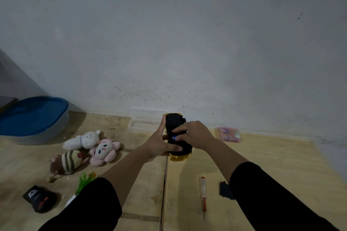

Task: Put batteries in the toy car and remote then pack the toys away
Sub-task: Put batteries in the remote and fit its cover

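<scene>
Toy car (175, 133) lies upside down, left hand (159, 143) fingers grasping it, right hand (195, 134) fingers pinching a battery (175, 138) against its underside

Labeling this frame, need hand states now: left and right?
Left hand: holding the upturned toy car, fingers wrapped around its side.
Right hand: pinching a battery against the car's underside.

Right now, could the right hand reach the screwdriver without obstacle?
Probably yes: the screwdriver lies uncovered on the floor near the right forearm, but the right hand is pressing a battery into the toy car.
</scene>
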`<state>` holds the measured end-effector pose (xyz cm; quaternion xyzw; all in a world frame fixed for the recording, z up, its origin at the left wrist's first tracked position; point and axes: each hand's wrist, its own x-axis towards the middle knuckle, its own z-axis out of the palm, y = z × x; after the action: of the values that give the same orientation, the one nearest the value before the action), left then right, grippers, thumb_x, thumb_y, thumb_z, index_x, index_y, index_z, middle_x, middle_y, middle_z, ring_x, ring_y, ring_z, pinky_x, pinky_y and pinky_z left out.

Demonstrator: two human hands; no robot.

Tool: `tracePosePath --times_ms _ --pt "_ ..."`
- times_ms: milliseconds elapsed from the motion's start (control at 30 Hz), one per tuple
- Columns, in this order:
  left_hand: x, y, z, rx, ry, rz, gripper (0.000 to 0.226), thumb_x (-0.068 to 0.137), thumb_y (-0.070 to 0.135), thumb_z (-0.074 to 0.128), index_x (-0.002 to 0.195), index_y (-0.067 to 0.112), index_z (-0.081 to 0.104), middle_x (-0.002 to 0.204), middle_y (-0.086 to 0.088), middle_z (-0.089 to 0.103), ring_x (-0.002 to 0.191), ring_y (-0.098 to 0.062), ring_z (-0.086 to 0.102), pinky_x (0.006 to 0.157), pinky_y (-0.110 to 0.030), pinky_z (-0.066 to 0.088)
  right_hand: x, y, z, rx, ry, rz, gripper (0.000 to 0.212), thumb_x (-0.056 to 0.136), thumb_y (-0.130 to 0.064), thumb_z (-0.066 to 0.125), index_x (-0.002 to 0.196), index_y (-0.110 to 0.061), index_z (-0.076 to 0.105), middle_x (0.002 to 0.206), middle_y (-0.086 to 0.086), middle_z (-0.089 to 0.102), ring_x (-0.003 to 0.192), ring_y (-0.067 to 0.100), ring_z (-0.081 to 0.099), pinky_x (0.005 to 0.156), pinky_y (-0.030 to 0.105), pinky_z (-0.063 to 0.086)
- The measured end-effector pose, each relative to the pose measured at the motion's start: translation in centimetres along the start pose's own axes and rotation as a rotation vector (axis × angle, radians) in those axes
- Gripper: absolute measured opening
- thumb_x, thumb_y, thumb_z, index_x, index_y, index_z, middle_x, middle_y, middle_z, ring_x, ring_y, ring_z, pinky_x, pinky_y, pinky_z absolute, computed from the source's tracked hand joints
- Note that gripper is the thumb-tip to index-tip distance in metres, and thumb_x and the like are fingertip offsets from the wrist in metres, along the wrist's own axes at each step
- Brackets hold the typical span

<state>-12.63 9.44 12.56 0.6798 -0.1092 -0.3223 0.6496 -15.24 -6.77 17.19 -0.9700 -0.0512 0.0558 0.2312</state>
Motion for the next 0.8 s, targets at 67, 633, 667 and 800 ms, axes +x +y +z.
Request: tracePosePath --times_ms 67,633,667,800 --pt "-0.1 0.1 -0.3 -0.019 0.017 0.020 0.127 0.069 -0.001 0.081 0.143 0.055 -0.007 0.126 0.009 0.049 0.113 -0.019 0.058 0.083 -0.041 0.057 0.0 -0.2 0.3 0.064 0.090 0.025 0.029 0.089 -0.025 0.060 0.117 -0.024 0.066 0.121 0.001 0.064 0.109 0.018 0.058 0.094 0.033 0.047" --pt "-0.6 -0.2 -2.1 -0.018 0.017 0.044 0.128 0.068 -0.002 0.081 0.143 0.056 -0.006 0.119 0.013 0.051 0.116 -0.020 0.056 0.086 -0.046 0.055 -1.6 -1.2 1.6 -0.307 0.109 -0.022 0.034 0.093 -0.016 0.045 0.120 -0.023 0.064 0.118 0.000 0.060 0.103 0.020 0.057 0.078 0.027 0.042" --pt "-0.7 -0.4 -2.0 -0.020 0.007 0.032 0.127 0.068 -0.001 0.081 0.143 0.057 -0.004 0.121 0.011 0.051 0.117 -0.021 0.056 0.086 -0.047 0.055 -1.6 -1.3 1.5 -0.299 0.097 -0.014 0.033 0.092 -0.014 0.046 0.117 -0.021 0.066 0.118 0.000 0.057 0.103 0.021 0.056 0.076 0.026 0.040" --pt "-1.0 -0.3 -2.0 -0.074 -0.043 -0.009 0.125 0.070 -0.003 0.079 0.144 0.055 -0.004 0.127 -0.003 0.054 0.111 -0.025 0.061 0.088 -0.050 0.054 -0.8 -1.8 0.8 -0.131 0.153 0.005 0.032 0.090 -0.005 0.046 0.108 -0.015 0.070 0.110 0.009 0.056 0.101 0.024 0.056 0.084 0.030 0.045"
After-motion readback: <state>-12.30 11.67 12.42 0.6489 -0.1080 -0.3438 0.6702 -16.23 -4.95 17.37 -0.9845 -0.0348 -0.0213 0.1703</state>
